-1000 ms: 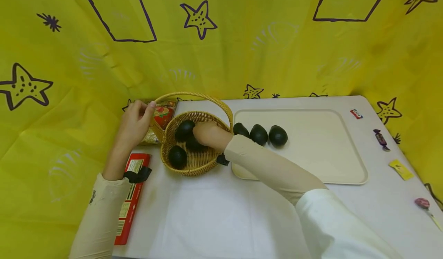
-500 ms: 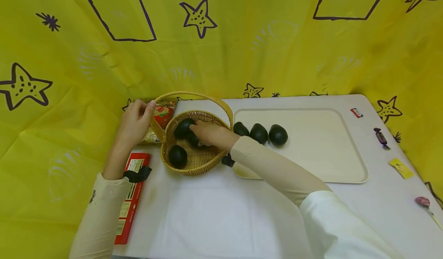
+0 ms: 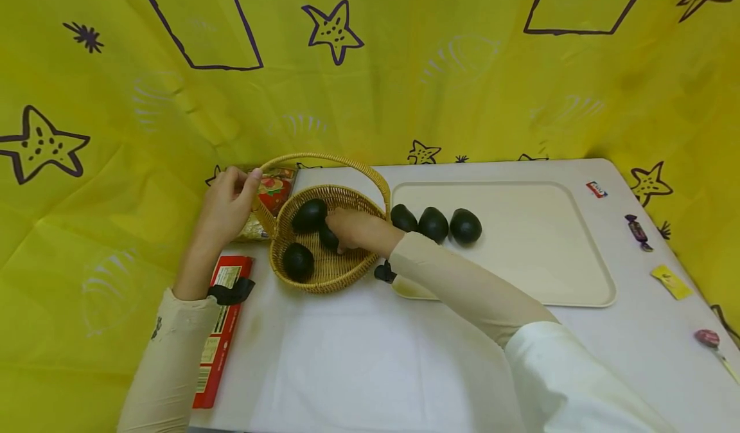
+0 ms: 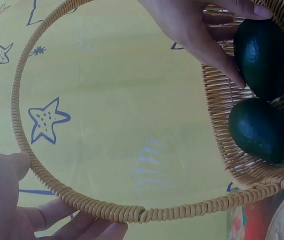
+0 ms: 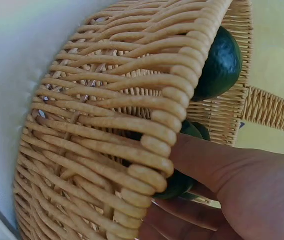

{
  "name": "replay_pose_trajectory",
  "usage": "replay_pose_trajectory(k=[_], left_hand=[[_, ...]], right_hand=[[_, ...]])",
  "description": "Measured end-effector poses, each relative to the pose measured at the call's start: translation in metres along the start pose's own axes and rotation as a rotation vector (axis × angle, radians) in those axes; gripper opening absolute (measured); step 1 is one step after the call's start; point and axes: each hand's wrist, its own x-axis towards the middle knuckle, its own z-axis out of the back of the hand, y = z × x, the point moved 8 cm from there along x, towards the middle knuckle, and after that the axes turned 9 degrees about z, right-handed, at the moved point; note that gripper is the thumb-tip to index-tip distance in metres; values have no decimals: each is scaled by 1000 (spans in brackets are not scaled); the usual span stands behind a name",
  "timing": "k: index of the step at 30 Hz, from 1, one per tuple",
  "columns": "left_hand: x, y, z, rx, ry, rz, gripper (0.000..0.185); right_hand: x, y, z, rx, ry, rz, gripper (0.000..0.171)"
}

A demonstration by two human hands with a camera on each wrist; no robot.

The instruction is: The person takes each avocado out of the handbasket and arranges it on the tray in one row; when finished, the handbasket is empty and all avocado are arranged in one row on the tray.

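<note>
Steadying: your left hand [image 3: 227,207] pinches the basket handle [image 4: 102,207], so the wicker basket [image 3: 324,272] stays put.
Picking: your right hand [image 3: 360,229] curls around one avocado [image 3: 329,238] inside the basket.
Tray [image 3: 549,279]: three avocados [image 3: 435,223] sit in a row.

Basket access: the arched woven handle [image 3: 329,161] spans the round wicker basket [image 3: 324,272]; entry from above is open on its near side.
Basket interior: three dark green avocados [image 3: 298,261] fill most of the floor.
Tray: the cream rectangular tray [image 3: 555,259] is bare right of its three dark avocados [image 3: 465,226].
Left margin: the red flat carton [image 3: 216,340] lies at the table edge.
</note>
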Motion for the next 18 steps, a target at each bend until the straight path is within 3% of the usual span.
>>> replay_pose_trajectory(k=[8,12,18], left_hand=[[0,0,0,-1,0,-3,59],[0,-1,0,1,2,-13,58],[0,-2,-1,3,9,-24,60]], right_hand=[[-5,1,3,104,-87,16,76],[-6,0,4,112,-96,29,74],[-5,-5,4,216,-122,31,71]])
